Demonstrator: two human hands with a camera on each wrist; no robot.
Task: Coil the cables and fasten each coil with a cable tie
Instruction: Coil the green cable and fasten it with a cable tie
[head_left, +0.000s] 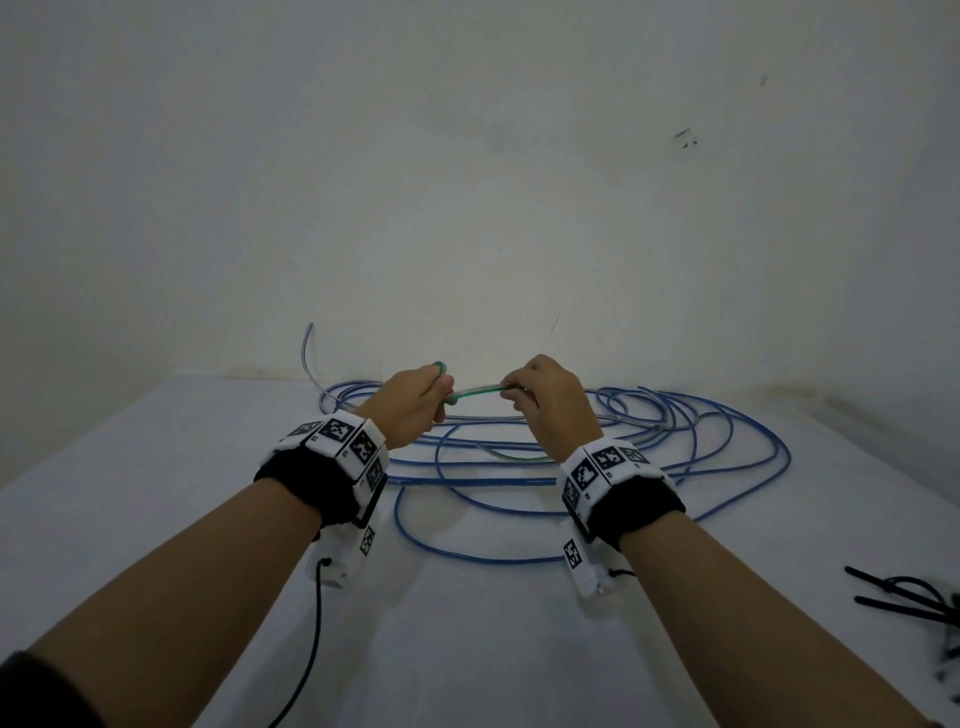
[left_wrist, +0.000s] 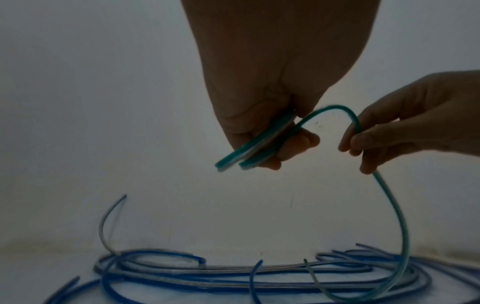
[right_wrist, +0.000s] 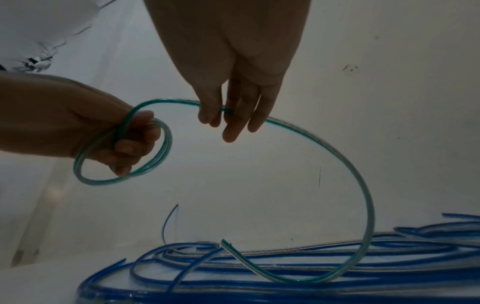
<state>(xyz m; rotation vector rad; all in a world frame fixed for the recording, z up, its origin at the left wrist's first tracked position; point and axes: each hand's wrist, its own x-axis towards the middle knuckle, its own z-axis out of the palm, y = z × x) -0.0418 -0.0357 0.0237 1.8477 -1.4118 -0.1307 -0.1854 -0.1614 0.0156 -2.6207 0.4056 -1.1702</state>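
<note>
At the left of the frame my left hand (right_wrist: 85, 133) grips the small green coil (right_wrist: 122, 152); at centre my right hand (right_wrist: 233, 115) pinches the green cable (right_wrist: 345, 162). If my left fingers loosen, the springy loops can open, and the tail (right_wrist: 241, 257) at the bottom may catch the blue cables (right_wrist: 337, 273)

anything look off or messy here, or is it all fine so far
Nothing looks damaged. The blue cables lie in a loose, overlapping tangle on the table, still uncoiled. The left hand holds a small green cable coil; the right hand pinches its tail. Cable ties wait untouched.
</note>
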